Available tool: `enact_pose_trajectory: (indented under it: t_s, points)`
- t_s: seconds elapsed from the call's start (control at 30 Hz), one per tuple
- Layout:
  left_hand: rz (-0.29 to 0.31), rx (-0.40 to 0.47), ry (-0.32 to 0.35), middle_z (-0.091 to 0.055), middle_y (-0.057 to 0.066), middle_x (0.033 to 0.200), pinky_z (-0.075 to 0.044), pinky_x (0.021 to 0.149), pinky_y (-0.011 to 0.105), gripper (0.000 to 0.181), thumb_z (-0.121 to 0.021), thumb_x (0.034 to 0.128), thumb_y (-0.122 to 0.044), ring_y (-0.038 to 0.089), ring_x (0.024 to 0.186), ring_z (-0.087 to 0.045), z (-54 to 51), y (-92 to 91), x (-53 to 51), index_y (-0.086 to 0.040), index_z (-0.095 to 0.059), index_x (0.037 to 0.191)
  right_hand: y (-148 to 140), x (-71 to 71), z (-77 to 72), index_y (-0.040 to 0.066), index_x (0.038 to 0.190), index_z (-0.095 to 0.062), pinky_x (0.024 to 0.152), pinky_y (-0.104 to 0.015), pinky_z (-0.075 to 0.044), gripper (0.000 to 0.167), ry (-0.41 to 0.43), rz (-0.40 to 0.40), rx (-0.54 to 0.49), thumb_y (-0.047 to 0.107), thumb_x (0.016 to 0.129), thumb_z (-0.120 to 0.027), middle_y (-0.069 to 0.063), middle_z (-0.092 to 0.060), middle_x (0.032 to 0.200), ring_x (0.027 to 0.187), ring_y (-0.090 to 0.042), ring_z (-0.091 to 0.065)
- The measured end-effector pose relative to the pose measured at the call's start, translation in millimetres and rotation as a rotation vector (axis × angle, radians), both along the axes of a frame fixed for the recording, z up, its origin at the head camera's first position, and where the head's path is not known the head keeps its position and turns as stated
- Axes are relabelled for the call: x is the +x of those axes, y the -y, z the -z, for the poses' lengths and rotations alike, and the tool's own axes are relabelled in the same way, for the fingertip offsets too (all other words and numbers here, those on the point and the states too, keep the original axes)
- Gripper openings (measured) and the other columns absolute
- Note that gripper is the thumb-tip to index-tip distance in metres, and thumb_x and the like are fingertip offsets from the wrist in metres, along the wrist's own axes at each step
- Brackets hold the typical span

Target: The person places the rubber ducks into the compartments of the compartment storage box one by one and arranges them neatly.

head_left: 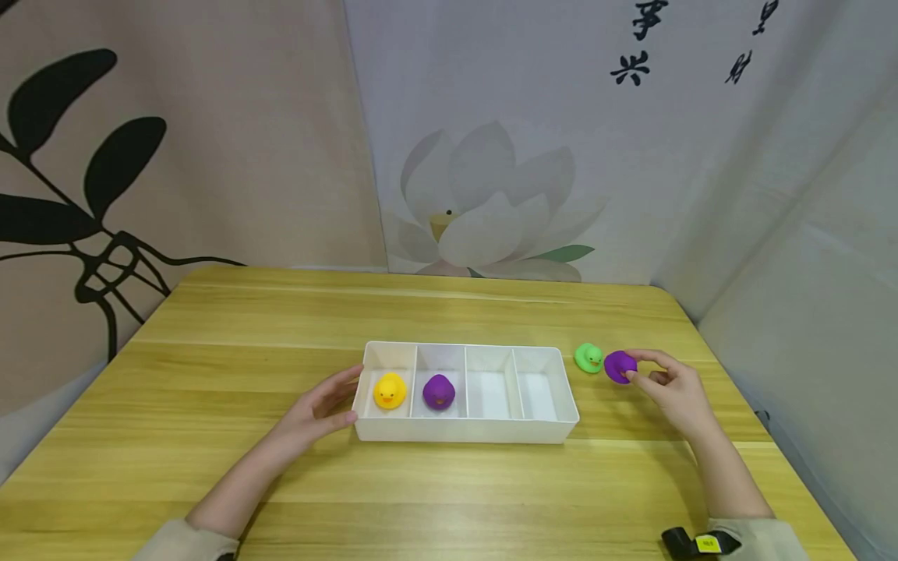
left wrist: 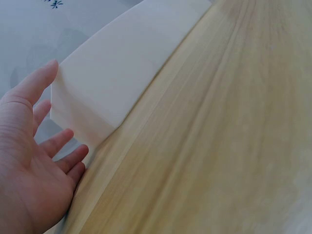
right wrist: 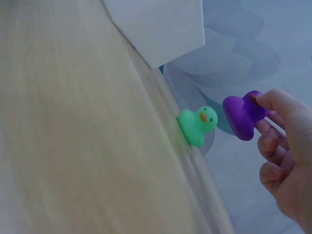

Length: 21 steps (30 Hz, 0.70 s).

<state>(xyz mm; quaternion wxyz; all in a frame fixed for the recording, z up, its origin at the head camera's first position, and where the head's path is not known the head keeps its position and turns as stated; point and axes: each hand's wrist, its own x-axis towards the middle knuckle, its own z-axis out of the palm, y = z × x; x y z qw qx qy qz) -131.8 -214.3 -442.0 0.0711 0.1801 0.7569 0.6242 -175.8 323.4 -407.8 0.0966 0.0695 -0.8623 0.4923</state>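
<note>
A white box (head_left: pixel 463 431) with several compartments in a row stands on the table. A yellow rubber duck (head_left: pixel 389 391) sits in its leftmost compartment, and a purple rubber duck (head_left: pixel 438 393) in the one beside it. My left hand (head_left: pixel 317 411) touches the box's left end, thumb at the front corner, fingers loosely spread in the left wrist view. To the right of the box, my right hand (head_left: pixel 672 392) pinches a second purple duck (right wrist: pixel 240 114) between thumb and fingers, lifted off the table in the right wrist view. A green duck (right wrist: pixel 196 126) stands on the table just left of it.
The wooden table (head_left: pixel 449 499) ends at a back edge against a hanging cloth (head_left: pixel 281 156) printed with plants. Another pale cloth (head_left: pixel 807 234) hangs along the right side. A black device (head_left: pixel 691 543) with a yellow label sits at my right wrist.
</note>
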Motion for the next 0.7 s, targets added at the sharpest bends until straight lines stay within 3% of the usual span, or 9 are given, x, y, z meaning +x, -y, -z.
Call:
enact_pose_trajectory:
  t_s: [0.33,0.7]
  points:
    - [-0.021,-0.014,0.045,-0.039,0.021,0.145,-0.03,0.102,0.06,0.063,-0.062,0.0924,-0.01,0.043,0.133,-0.031,-2.3,-0.3,1.8,-0.014,-0.034,0.149,19.4,7.8,-15.3,0.002,0.112,-0.065,0.035,-0.029,-0.024,0.028,-0.061,-0.027,0.013,0.01,0.087,-0.072,0.006,-0.033,0.052,0.045,-0.007,-0.028]
    - [-0.005,-0.009,0.024,-0.04,0.023,0.144,-0.032,0.101,0.059,0.061,-0.06,0.0934,-0.009,0.043,0.133,-0.032,-1.9,0.1,0.8,-0.011,-0.034,0.149,45.6,16.7,-29.9,0.003,0.11,-0.067,0.036,-0.028,-0.026,0.027,-0.078,-0.068,0.02,0.006,0.084,-0.073,0.002,-0.036,0.053,0.047,-0.008,-0.031]
